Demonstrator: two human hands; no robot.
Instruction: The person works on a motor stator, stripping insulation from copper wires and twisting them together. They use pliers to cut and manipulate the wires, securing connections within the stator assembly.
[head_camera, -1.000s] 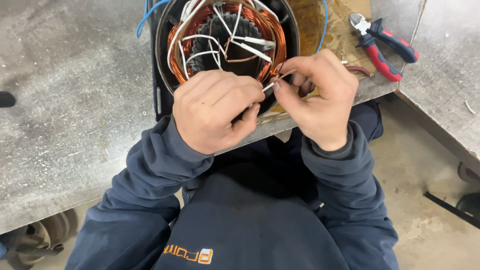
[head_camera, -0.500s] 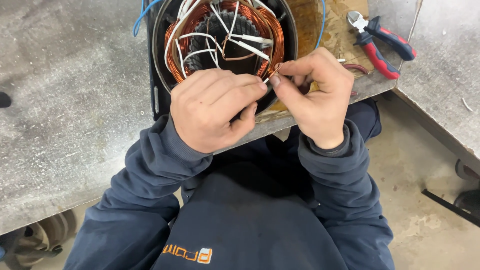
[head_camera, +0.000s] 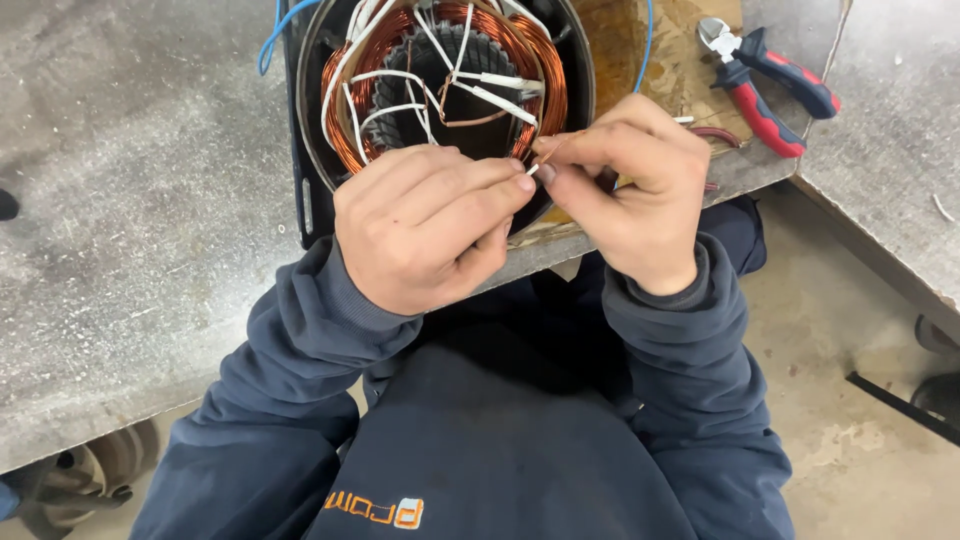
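Note:
A round motor stator (head_camera: 440, 90) with copper windings and several white sleeved leads sits in a black housing on the grey workbench (head_camera: 140, 200). My left hand (head_camera: 425, 225) pinches the end of a white sleeve (head_camera: 531, 171) at the stator's near rim. My right hand (head_camera: 625, 185) meets it fingertip to fingertip and holds a thin copper wire (head_camera: 562, 143) that enters the sleeve. Both hands hover over the near edge of the housing.
Red and blue cutting pliers (head_camera: 765, 75) lie on a wooden board (head_camera: 650, 45) to the right of the stator. A blue wire (head_camera: 275, 35) curls off the housing's far left. A second grey table (head_camera: 890, 150) stands at the right, concrete floor below.
Both hands have stayed pinched together at the stator's near rim; the fingertips have closed a little tighter over the white sleeve and the copper wire. The view has shifted slightly.

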